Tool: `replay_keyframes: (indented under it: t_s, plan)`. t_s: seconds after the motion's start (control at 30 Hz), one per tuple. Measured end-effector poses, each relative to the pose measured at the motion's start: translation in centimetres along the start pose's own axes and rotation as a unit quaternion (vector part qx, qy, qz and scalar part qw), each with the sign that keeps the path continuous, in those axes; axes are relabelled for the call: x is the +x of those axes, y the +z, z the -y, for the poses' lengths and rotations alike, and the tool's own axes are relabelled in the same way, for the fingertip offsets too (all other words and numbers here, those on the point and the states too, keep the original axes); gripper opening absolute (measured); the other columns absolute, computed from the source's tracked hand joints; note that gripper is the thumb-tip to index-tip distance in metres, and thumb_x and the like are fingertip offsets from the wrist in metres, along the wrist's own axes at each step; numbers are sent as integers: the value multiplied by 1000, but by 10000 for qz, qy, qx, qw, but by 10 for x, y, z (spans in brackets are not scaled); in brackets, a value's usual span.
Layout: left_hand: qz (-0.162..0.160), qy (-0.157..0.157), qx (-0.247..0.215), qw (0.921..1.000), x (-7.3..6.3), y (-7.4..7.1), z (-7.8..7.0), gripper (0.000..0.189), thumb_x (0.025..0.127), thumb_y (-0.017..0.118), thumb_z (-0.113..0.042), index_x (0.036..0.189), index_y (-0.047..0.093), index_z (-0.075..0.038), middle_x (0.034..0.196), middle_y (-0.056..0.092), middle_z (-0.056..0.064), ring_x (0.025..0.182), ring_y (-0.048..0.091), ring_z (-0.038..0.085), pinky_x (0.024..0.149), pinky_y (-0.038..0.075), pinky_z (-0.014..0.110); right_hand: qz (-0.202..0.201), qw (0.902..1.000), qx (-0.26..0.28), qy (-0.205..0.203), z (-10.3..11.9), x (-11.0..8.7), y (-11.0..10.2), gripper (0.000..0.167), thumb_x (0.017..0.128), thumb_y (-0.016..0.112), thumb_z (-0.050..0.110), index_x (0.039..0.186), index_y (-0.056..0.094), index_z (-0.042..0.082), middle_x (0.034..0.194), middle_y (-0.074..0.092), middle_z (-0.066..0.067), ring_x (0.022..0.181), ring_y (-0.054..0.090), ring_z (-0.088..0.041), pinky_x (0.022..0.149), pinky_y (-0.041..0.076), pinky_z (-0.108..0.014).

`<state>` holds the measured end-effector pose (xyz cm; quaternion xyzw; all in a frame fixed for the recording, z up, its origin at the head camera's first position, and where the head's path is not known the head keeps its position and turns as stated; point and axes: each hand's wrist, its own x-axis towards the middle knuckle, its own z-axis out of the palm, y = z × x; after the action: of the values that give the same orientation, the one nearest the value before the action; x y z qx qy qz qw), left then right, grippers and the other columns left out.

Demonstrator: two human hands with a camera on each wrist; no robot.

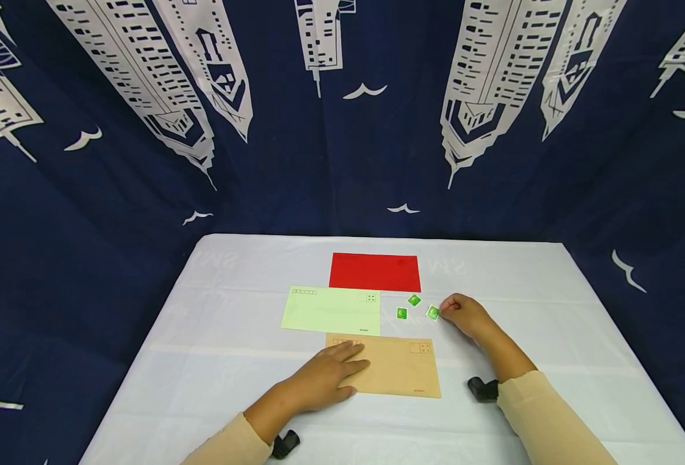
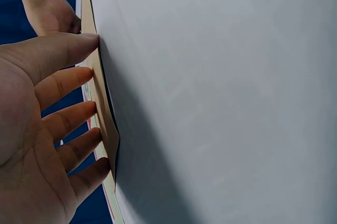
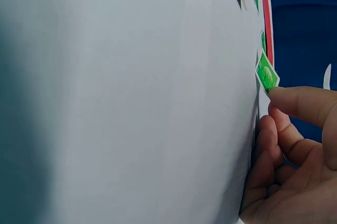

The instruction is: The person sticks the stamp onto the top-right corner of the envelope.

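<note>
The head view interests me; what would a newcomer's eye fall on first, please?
Probably the red envelope, vivid near the far edge of the white table. Nearer and to the right, the right hand pinches a small green stamp, while the left hand rests on the tan envelope.

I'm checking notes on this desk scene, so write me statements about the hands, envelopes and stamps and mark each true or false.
1. The left hand rests on the tan envelope. True.
2. All the envelopes are tan. False: there are also a red envelope and a pale green envelope.
3. The red envelope lies farthest from the person. True.
4. The right hand pinches a green stamp. True.
5. Five other stamps lie loose. False: two other stamps do.
</note>
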<state>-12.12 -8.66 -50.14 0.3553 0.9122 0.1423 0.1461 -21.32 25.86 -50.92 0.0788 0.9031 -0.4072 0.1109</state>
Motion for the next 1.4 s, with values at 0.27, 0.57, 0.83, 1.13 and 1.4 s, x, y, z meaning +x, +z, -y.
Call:
replay_keyframes:
  t_s: [0.27,0.57,0.83,1.13,1.4]
  plan:
    - [-9,-2,-12,10000,0,-2,0,54,99,63,-34,151,50,-25,165,35,0,155,29,22,126,29,44,32,9999,105,4,2,-4,-3,19,98,63,18,107,61,2,90,54,-5,86,51,-21,73,41,-29]
    - [-33,-29,-81,10000,1,-2,0,53,98,65,-34,150,51,-26,164,37,-1,155,30,21,125,30,45,-5,9998,217,37,1,-6,-4,20,97,63,18,108,62,2,90,55,-5,86,51,-20,73,43,-28]
    - [-3,-83,-103,9999,1,-1,-1,53,98,65,-34,149,52,-26,164,36,-2,155,29,21,126,29,44,-33,9994,345,-33,1,-7,-6,19,97,59,17,105,62,0,88,61,-6,82,54,-18,69,45,-26]
    - [6,-58,-125,9999,0,-3,-2,53,98,65,-33,149,52,-26,164,36,-1,155,30,22,125,29,45,55,9969,770,-146,4,-13,-11,18,99,60,14,105,62,-2,96,74,-11,84,64,-14,74,53,-24]
    - [7,-54,-173,9998,0,-3,-2,53,99,65,-33,150,51,-26,165,36,-1,155,29,22,126,29,46,116,9925,1161,-364,4,-12,-11,19,99,61,12,107,61,-5,91,73,-5,81,64,-8,75,57,-21]
